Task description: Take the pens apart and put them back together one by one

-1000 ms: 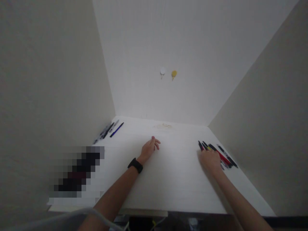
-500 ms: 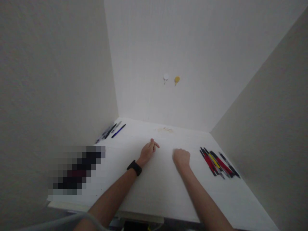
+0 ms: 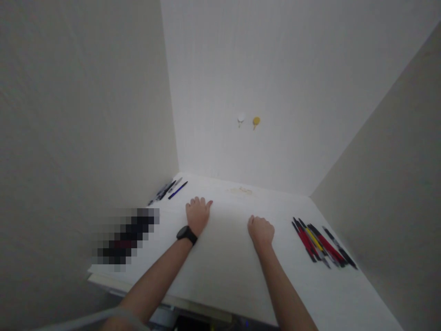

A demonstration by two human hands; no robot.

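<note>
Head view: the pens lie in two groups, with red pens [image 3: 305,240], a yellow pen [image 3: 313,239] and a black pen [image 3: 347,258] near the right wall [image 3: 386,174], and a blue pen [image 3: 178,190] with others by the left wall [image 3: 103,138]. That grouping looks done; what is left I cannot tell (a pixelated patch [image 3: 127,236] hides part of the table [image 3: 227,257]). The left hand [image 3: 198,217] has its thumb spread, the right hand [image 3: 262,231] is balled into a fist, neither visibly holding a pen.

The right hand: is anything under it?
The white table shows around the right hand. Whatever might be directly beneath or inside that hand is covered, so I can't tell.
</note>
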